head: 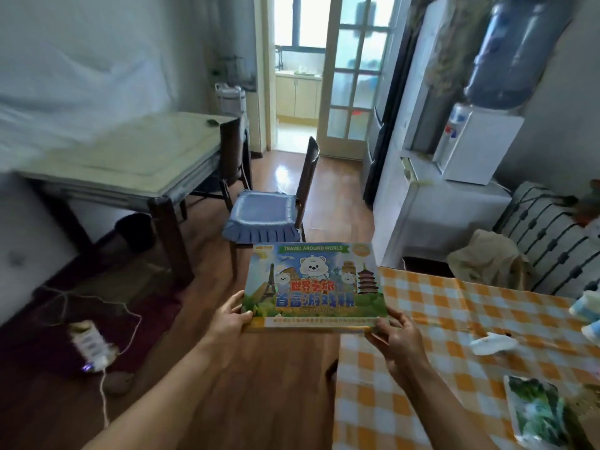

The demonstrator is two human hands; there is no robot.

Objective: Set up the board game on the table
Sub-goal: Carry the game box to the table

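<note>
Both hands are gripping the board game box [313,285] above the checked table's [431,323] left edge: left hand [229,319] and right hand [394,337] pinching its near corners.

Dim, soft-focus room, overexposed window [300,21] backlight, floor [285,177] glare, warped edges.

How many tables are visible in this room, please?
2. The pale-topped table stands at the left, near the chair. The checked-cloth table is at the lower right, cut off by the frame. More may lie outside the view.
</note>
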